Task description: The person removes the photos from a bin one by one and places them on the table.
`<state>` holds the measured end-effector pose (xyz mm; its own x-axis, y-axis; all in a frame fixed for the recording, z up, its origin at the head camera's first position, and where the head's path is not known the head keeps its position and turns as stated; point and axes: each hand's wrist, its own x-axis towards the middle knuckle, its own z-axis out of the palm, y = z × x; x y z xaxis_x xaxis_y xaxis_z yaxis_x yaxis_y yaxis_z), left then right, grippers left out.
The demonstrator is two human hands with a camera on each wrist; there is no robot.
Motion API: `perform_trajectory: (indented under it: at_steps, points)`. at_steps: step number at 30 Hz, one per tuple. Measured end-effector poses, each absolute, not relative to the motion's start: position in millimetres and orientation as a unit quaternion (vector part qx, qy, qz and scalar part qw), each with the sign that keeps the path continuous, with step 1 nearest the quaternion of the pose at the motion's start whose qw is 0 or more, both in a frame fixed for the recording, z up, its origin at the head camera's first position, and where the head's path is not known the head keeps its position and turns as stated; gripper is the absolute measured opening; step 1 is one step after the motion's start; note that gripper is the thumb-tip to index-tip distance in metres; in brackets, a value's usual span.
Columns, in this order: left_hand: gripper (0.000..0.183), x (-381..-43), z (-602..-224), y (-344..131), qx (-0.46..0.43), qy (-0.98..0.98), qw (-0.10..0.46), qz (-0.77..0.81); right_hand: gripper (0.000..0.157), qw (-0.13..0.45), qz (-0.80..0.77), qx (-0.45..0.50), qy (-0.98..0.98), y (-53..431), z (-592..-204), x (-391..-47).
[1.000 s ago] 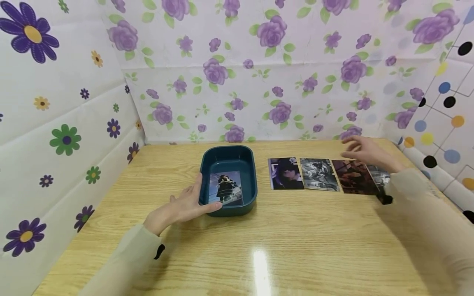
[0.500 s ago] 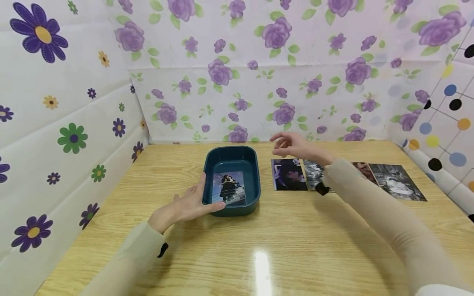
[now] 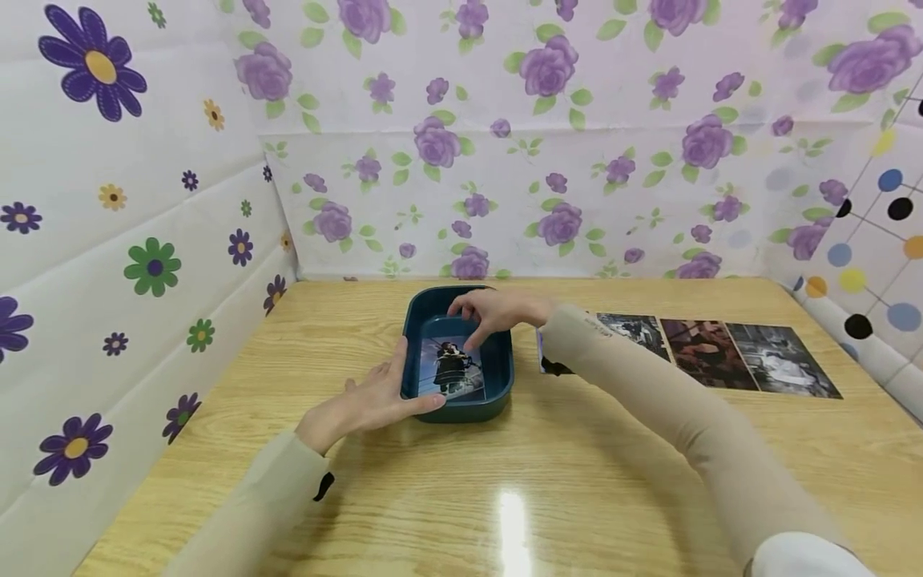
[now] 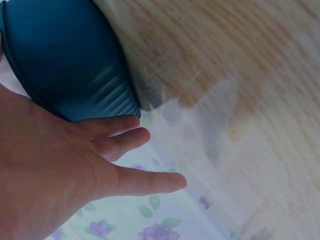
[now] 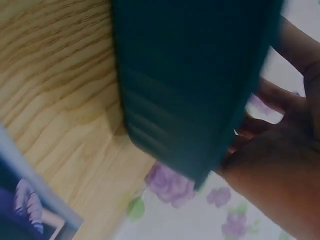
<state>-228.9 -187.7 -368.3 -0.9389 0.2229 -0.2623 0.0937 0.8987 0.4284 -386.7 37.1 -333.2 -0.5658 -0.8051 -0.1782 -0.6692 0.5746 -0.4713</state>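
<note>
A dark teal plastic bin (image 3: 469,413) with rounded corners stands on the wooden table, a photo card (image 3: 441,377) of a dark-clothed figure against blue lying inside. My left hand (image 3: 364,407) touches the bin's left side with straight fingers, its thumb lying along the front rim; the left wrist view shows those fingers beside the bin's wall (image 4: 70,60). Above the card hovers my right hand (image 3: 497,311), inside the rim's outline, thumb and bent fingers parted around nothing. In the right wrist view, the bin's outer wall (image 5: 175,90) hides most of its fingertips.
To the right lies a row of photo cards: a grey one (image 3: 638,330), a dark reddish one (image 3: 703,353) and another grey one (image 3: 782,361). A purple card (image 5: 30,205) is mostly behind my right sleeve in the head view. Flowered sheets (image 3: 505,200) wall the table.
My right hand has swept left from above the right end of the card row to over the bin. The left hand stays at the bin. The head view has turned slightly left.
</note>
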Motion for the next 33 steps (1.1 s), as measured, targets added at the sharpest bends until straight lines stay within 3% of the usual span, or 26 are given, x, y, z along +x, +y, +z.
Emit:
perform_trajectory:
  at_steps: [7, 12, 33]
  points:
    - [0.121, -230, -368, -187, 0.085, 0.962, 0.154, 0.210, 0.087, 0.195, -0.032, -0.406, 0.892, 14, -349, -387]
    - [0.121, -230, -369, -187, 0.087, 0.961, 0.153, 0.213, 0.090, 0.185, 0.023, -0.382, 0.905, 9, -356, -384]
    - [0.121, -231, -369, -186, 0.077, 0.962, 0.159, 0.210, 0.090, 0.137, -0.043, -0.374, 0.916, 13, -359, -373]
